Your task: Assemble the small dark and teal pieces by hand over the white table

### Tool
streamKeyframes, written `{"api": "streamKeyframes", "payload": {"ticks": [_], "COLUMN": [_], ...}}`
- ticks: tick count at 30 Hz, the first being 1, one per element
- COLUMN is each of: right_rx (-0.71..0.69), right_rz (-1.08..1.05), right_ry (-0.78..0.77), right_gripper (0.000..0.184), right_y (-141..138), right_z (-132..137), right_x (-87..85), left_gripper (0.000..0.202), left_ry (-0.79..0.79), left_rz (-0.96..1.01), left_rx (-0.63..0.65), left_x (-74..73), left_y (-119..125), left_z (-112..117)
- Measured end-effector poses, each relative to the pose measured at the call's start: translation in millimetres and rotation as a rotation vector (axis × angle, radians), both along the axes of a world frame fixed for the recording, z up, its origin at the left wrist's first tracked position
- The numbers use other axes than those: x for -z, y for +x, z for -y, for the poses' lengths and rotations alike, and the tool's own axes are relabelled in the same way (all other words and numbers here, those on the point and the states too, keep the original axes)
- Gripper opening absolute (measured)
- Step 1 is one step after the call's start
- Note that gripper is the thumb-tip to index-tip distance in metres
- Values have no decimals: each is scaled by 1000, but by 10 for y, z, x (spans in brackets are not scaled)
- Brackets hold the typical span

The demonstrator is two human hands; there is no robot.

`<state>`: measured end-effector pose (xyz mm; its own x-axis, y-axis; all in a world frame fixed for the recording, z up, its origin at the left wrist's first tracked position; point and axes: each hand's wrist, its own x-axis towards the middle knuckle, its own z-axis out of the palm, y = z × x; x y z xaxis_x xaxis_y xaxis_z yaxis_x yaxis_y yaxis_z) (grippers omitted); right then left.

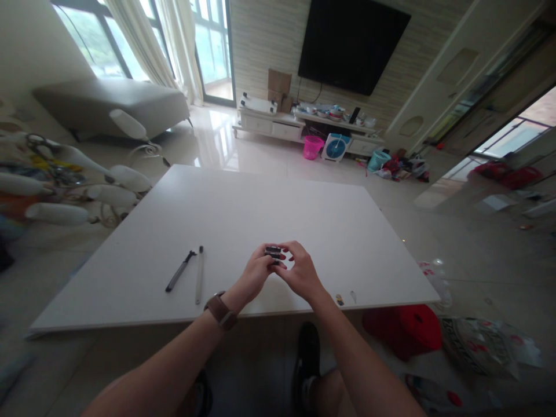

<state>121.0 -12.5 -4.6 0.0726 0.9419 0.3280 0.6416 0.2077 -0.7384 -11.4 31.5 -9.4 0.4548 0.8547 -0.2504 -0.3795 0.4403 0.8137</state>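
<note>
Above the near part of the white table [260,208], my left hand [257,273] and my right hand [302,272] meet, fingers curled. Between them is a small dark object with lighter edges [273,252], which shows as short black bars; its kind cannot be made out. My left fingers are closed around it, and my right thumb and fingertips touch its right side. To the left lie a slim black-and-grey tool [179,272] and a thin whitish stick with a dark tip [199,278]. Right of my right forearm are a little yellow figure-like piece [339,299] and a small clear piece [353,297].
A lamp with several white shades [113,194] stands by the table's left edge. Red stools [408,330] and a printed bag [478,347] are on the floor at right. Beyond the table are a low TV cabinet [282,128], a pink basket [311,147] and a blue fan [335,147].
</note>
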Motion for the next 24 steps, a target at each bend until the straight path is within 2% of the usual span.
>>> {"api": "streamKeyframes", "payload": {"ticks": [12,17,20,24], "right_rx": [10,2,-44,-69], "right_rz": [-11,-11,-20,-22], "right_ry": [12,2,16,28], "right_gripper": [42,43,45,57], "right_y": [2,-50,-118,-209], "right_z": [24,11,4,16], "right_x": [-13,31,38,29], "left_gripper": [30,30,33,46], "left_ry": [-49,105,209,161], "left_rz": [-34,-235,-340,-396], "left_rx": [30,45,18,-95], "left_x": [-100,-62,-43,-35], "left_y": [-44,-87,-152,-407], "left_z": [15,-16,-46,-164]}}
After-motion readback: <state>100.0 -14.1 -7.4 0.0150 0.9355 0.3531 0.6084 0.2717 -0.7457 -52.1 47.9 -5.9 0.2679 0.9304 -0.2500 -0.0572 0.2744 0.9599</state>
